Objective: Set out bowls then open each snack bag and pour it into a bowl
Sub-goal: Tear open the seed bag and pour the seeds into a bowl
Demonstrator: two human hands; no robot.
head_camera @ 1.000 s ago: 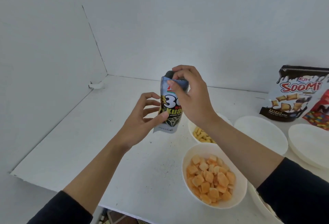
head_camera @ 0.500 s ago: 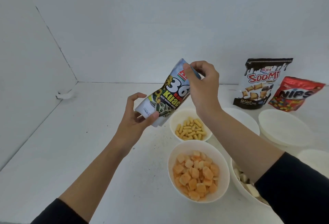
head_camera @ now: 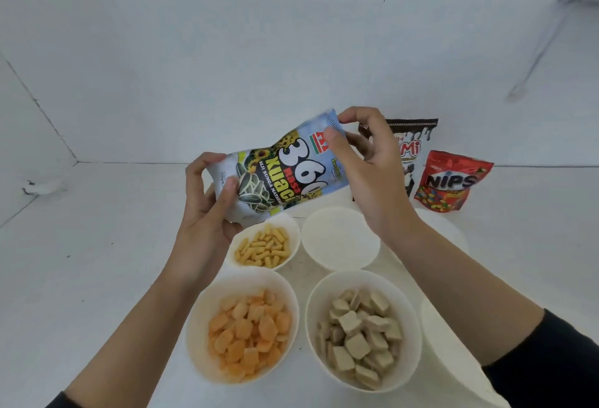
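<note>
Holding the sunflower-seed bag [head_camera: 291,167] tilted above the worktop [head_camera: 97,261], we grip its lower end with our left hand [head_camera: 207,213] and pinch its top edge with our right hand [head_camera: 369,174]; an empty bowl [head_camera: 340,239] sits at its five o'clock.

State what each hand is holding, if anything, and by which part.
Both hands hold the sunflower seed bag. The left hand grips its bottom end, and the right hand pinches its sealed top edge.
</note>
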